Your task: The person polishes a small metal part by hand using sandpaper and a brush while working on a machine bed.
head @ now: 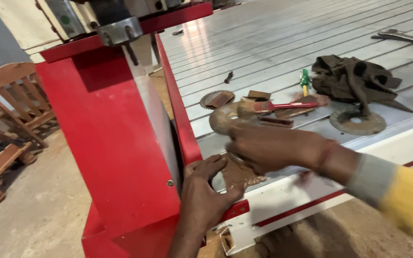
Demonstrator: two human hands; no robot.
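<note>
A red machine frame filled the left of the frame, with a grooved metal table at upper right. At lower centre the left hand pressed flat, fingers spread, on a brown sheet. The right hand was blurred; its grip could not be told. A red-handled brush lay above.

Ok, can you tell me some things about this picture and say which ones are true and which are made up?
1. The big machine frame is red. True.
2. A paintbrush with a red handle lies on the metal table. True.
3. The crumpled cloth is bright white. False: it is dark brown.
4. The left hand is up in the air, touching nothing. False: it rests at the table's edge, against the red frame.
5. The right hand comes out of a grey and yellow sleeve. True.
6. Wooden chairs stand on the table. False: they stand on the floor, far left.
</note>
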